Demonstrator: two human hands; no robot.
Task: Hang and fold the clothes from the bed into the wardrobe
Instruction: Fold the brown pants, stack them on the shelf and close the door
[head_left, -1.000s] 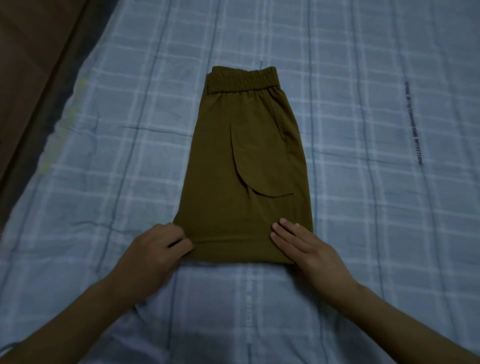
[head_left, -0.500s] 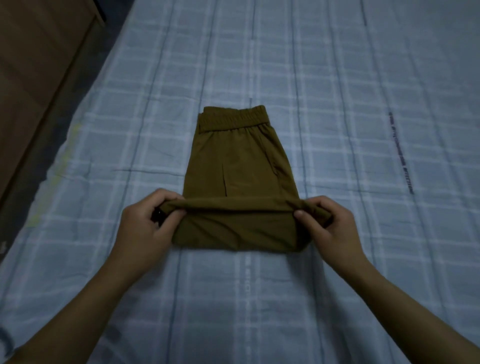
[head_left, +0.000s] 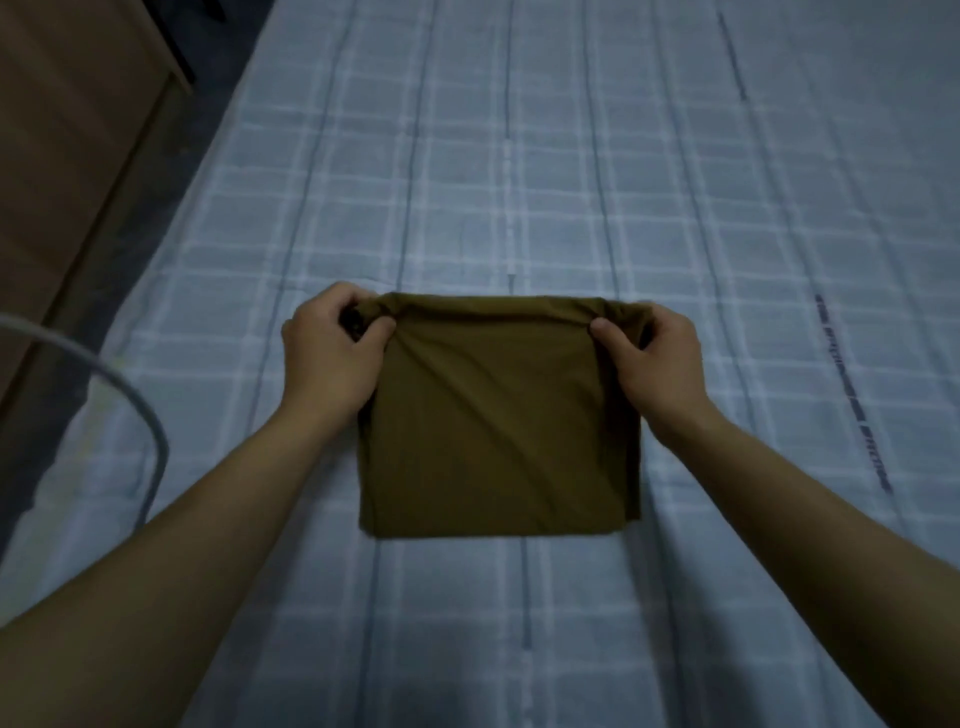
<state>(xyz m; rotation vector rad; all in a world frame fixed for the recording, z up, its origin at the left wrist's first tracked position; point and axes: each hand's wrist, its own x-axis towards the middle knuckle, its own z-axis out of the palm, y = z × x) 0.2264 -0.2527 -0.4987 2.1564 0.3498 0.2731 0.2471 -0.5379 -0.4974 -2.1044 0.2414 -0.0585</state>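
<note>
The brown shorts (head_left: 498, 415) lie on the blue checked bed (head_left: 727, 234), folded into a neat square just below the middle of the view. The left hand (head_left: 332, 353) is at about 9 o'clock from the middle of the square, at its far left corner, and its fingers are curled round the cloth with the thumb on top, pinching the edge. The right hand (head_left: 649, 358) is at about 3 o'clock, at the far right corner, and it pinches the edge the same way. The far edge, at 12 o'clock, is a bit bunched up under both thumbs, and soft lines run across the cloth from the corners down to 6 o'clock. The step in hand looks like laying the top half flat on the bottom half. To do it well, I think both hands should pull gently apart, toward 9 and 3, so the far edge goes straight. Then they should set the edge down so it sits right over the layer under it, with no bit poking out. After that, open palms could slide from the middle out to the sides to push the lines away. Letting go too fast may make the corners spring back. The near edge at 6 o'clock looks tidy, so it can stay put. A brown wooden thing (head_left: 67, 156), maybe the wardrobe, stands at 10 o'clock beside the bed, and a thin grey cord (head_left: 132, 395) curves at 9 o'clock.
</note>
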